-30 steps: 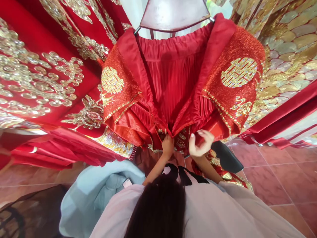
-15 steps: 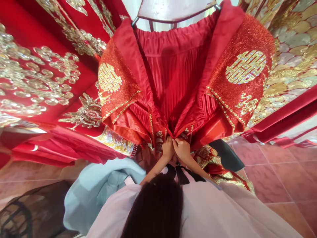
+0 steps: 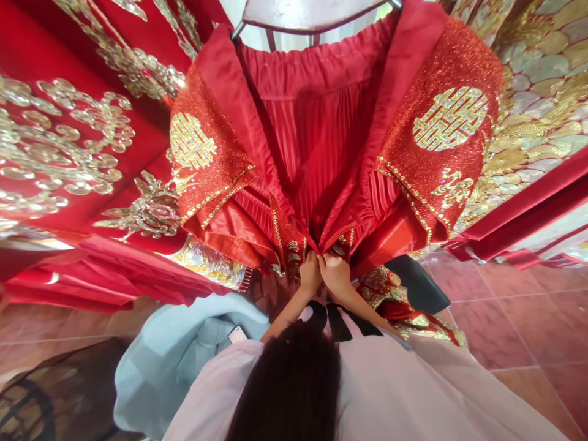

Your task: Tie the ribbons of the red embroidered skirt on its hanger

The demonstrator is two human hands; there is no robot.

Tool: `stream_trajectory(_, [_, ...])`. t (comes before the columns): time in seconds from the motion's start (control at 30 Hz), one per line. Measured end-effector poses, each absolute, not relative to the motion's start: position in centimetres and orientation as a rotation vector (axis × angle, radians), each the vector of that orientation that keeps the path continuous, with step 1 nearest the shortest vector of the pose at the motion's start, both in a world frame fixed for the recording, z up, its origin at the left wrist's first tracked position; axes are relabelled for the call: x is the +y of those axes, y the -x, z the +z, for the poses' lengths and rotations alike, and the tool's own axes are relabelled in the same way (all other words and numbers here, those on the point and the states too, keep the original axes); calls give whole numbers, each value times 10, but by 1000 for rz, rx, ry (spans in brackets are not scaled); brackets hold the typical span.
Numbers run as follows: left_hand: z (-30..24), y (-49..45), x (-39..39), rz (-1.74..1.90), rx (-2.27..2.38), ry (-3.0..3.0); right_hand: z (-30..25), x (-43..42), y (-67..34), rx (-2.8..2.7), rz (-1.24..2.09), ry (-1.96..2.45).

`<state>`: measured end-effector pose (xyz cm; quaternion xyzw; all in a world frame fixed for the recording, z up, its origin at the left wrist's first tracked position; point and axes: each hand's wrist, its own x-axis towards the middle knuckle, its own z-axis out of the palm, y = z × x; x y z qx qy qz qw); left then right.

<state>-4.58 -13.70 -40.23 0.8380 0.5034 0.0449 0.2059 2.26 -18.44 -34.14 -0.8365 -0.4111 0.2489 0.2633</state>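
Note:
A red pleated skirt [image 3: 298, 131] with a gathered elastic waistband hangs in front of me, its front parted in a deep V. Glittery orange-red panels on both sides carry gold emblems [image 3: 450, 119] and beaded edging. Low at the point of the V, my left hand [image 3: 310, 274] is closed on the skirt's edge. Right beside it, my right hand [image 3: 334, 274] pinches the facing edge, knuckles up. The two hands nearly touch. My fingertips are partly hidden, so any fastener between them cannot be made out.
A dark-rimmed pale board with metal clips [image 3: 316, 12] is at the top. Red garments with crystal beading [image 3: 68, 141] hang left, gold-scaled cloth [image 3: 537, 92] right. Below stand a light blue chair [image 3: 151, 361] with a phone [image 3: 237, 334], and a black object [image 3: 418, 285].
The view has shifted slightly, so the skirt sits a little higher and further left. Both hands keep their hold at the V's point, with little visible movement.

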Motion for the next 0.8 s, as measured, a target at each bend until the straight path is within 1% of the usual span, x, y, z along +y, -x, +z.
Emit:
stream_trajectory(0.07, [-403, 47, -139, 115, 1401, -2334, -341, -186, -26, -1052, 765, 2164])
stream_trajectory(0.23, [-401, 46, -140, 75, 1391, -2324, -336, -181, -31, -831, 1120, 1767])
stream_trajectory(0.3, [-400, 44, -139, 66, 1394, -2313, -328, -174, -31, -709, 1185, 1618])
stream_trajectory(0.57, [-382, 41, -132, 102, 1444, -2312, -282, -145, -20, -469, 1072, 1149])
stream_trajectory(0.67, [-365, 48, -131, 173, 1468, -2328, -281, -146, -14, -453, 1040, 1052])
stream_trajectory(0.8, [-340, 53, -123, 384, 1516, -2335, -286, -151, -12, -507, 1082, 1063])
